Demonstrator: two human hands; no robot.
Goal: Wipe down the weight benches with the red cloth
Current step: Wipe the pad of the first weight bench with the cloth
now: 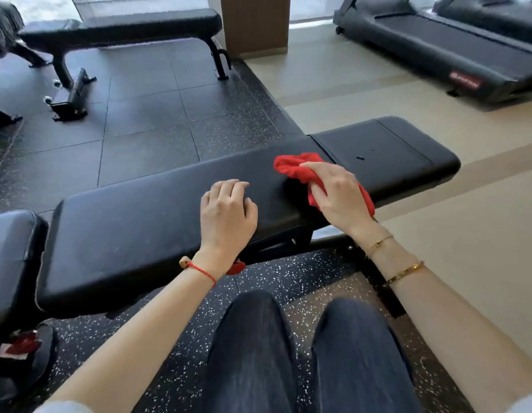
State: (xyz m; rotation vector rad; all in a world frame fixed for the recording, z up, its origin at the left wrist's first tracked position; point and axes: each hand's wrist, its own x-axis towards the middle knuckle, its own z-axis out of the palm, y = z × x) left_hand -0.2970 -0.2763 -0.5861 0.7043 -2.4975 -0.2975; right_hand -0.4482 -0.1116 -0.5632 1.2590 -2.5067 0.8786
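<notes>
A long black padded weight bench [133, 228] stretches across the view in front of my knees, with a shorter seat pad [387, 156] at its right end. My right hand [336, 195] is shut on a crumpled red cloth [294, 166] and presses it onto the bench near the gap between the two pads. My left hand [226, 213] rests flat on the long pad just left of the cloth, fingers slightly curled, holding nothing. A second black bench [122, 28] stands at the far left.
Black speckled rubber floor tiles lie under the benches. A treadmill [443, 49] sits on the beige floor at the upper right. A brown pillar [254, 22] stands at the top centre. Another black pad [8, 257] is at the left edge.
</notes>
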